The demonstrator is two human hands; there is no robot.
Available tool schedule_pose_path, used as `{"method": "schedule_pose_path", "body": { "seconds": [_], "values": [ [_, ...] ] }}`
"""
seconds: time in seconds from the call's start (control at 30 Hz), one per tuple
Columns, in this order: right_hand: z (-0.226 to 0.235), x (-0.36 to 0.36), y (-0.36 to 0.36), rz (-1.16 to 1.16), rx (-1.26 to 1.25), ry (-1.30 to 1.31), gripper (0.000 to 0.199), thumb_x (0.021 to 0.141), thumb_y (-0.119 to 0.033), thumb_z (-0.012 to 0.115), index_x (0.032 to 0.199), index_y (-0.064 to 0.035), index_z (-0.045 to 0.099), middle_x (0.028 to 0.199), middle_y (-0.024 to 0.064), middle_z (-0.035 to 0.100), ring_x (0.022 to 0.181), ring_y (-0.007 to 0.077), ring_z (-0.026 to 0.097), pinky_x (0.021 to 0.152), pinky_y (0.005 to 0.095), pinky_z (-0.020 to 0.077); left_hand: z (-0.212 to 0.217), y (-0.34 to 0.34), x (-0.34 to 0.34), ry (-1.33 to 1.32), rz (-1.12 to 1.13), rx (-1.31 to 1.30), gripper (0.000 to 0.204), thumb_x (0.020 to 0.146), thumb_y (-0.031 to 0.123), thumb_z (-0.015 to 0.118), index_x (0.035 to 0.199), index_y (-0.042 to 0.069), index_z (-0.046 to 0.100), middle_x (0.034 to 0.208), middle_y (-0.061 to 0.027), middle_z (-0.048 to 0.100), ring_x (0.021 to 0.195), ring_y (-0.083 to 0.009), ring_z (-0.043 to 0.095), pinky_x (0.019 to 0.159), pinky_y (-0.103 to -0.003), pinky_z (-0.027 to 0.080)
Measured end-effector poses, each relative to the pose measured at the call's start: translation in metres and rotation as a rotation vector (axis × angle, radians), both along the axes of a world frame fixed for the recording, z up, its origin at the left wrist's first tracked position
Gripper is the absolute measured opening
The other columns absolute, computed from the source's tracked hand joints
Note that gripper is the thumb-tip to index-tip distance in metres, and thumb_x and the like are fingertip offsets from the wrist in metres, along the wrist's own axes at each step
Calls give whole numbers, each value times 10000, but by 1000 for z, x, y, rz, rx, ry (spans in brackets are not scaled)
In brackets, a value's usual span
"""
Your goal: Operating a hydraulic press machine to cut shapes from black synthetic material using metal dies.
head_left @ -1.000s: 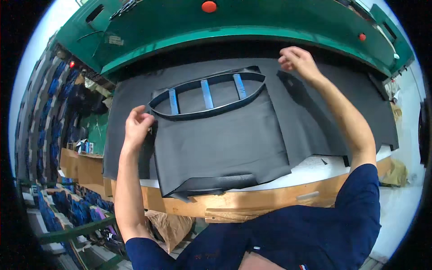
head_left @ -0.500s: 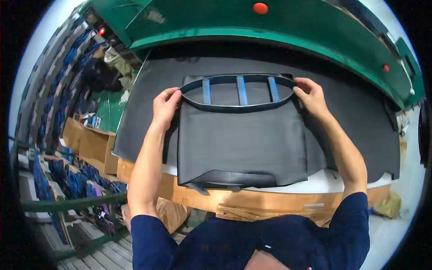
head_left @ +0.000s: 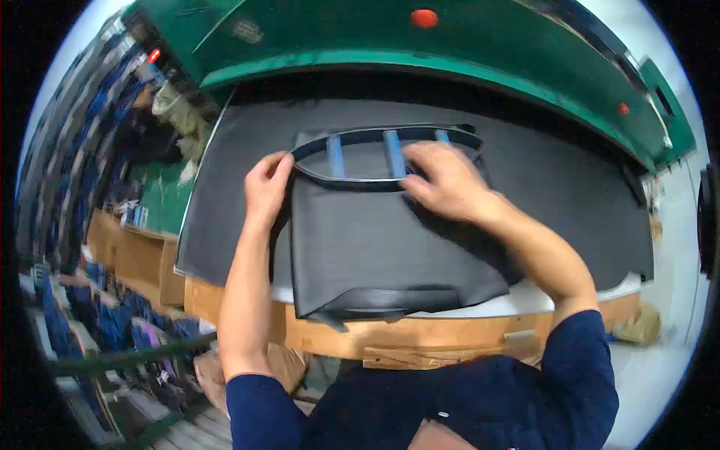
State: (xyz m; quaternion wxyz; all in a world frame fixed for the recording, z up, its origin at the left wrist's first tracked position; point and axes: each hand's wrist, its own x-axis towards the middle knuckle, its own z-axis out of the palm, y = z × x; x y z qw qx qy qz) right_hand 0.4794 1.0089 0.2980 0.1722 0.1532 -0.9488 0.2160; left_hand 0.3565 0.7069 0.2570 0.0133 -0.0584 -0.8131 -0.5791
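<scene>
The right hand point(head_left: 444, 180) has left the frame's right end for its middle bar point(head_left: 394, 154), grip too blurred to tell, leaving the left hand point(head_left: 267, 189) pinching the left end of the frame point(head_left: 346, 184) atop the sheet point(head_left: 360, 240).

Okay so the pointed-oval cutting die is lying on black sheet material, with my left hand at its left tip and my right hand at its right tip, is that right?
Not quite: your right hand isn't at the right tip. The head view shows its fingertips beside the middle blue crossbar of the pointed-oval cutting die. The rest stands.
</scene>
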Motion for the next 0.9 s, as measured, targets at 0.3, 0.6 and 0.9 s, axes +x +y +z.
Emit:
{"method": "schedule_pose_path", "body": {
  "seconds": [0.3,0.6,0.9],
  "values": [
    [-40,5,-25,-58,150,105,512,843,-145,617,1269,90,454,1107,205,595,1061,342,562,992,499,385,-2,3,-1,-74,6,57,282,897,219,685,1089,15,650,834,10,621,669,-42,505,560,-184,384],
    [-50,8,-27,-110,200,192,498,803,-116,551,1245,106,498,1052,193,605,990,314,573,994,461,378,-5,-8,-10,-161,21,96,291,902,183,684,1120,2,620,834,-10,616,677,-51,532,547,-166,394],
    [-53,4,-24,-138,160,266,506,803,-131,544,1248,106,512,992,176,617,967,297,576,986,448,375,-4,-7,-15,-137,35,104,299,900,166,686,1130,-8,604,850,-20,622,707,-54,555,553,-160,413]
  ]
}}
